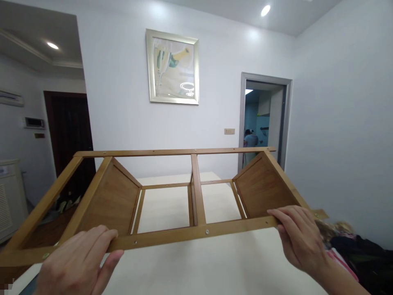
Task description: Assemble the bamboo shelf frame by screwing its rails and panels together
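A brown wooden furniture frame [172, 234] stands on a white tabletop [196, 262] in front of me. It has long rails, a middle divider [198, 196] and a solid panel at each side, the left panel [107, 196] and the right panel [260, 186]. Metal fittings and small holes show along its rails. My left hand [80, 260] wraps over the near rail at the left, thumb on the near side. Over the same rail at the right, my right hand [302, 237] is closed too. The undersides of the fingers are partly hidden.
A framed picture [173, 67] hangs on the wall ahead. Right of it is a doorway [265, 114] with a person in the room beyond. Clothes [362, 254] are heaped at the right. A dark door [72, 131] and a white cabinet [12, 196] stand at the left.
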`<state>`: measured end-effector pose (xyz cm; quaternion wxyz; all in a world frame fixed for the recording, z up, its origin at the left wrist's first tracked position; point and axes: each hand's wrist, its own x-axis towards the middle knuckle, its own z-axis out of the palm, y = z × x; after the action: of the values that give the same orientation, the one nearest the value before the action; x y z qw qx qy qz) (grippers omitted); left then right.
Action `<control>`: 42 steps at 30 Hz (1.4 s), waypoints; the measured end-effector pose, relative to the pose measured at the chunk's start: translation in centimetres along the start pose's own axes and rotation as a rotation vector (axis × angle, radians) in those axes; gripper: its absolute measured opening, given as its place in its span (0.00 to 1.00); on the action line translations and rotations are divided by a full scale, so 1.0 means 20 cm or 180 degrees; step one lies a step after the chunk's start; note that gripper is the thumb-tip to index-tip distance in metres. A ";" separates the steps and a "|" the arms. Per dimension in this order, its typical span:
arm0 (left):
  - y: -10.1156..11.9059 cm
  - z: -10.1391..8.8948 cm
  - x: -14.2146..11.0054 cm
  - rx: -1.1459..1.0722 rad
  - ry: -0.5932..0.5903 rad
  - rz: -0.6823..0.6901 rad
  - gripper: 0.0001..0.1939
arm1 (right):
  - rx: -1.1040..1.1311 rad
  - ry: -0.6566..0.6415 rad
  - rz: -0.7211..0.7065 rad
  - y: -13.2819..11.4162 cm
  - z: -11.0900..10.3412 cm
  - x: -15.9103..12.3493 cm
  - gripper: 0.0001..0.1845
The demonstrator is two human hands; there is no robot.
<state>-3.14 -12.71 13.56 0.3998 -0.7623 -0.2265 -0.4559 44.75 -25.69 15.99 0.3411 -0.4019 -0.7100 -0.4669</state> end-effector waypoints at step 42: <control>-0.33 0.83 0.51 0.0175 -0.0699 -0.1498 0.21 | -0.0319 -0.0345 0.1391 0.41 0.95 0.49 0.23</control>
<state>5.66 4.56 20.83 0.2763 -0.7223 -0.4520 -0.4446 45.55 -3.45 21.23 0.3751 -0.5870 -0.5993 -0.3943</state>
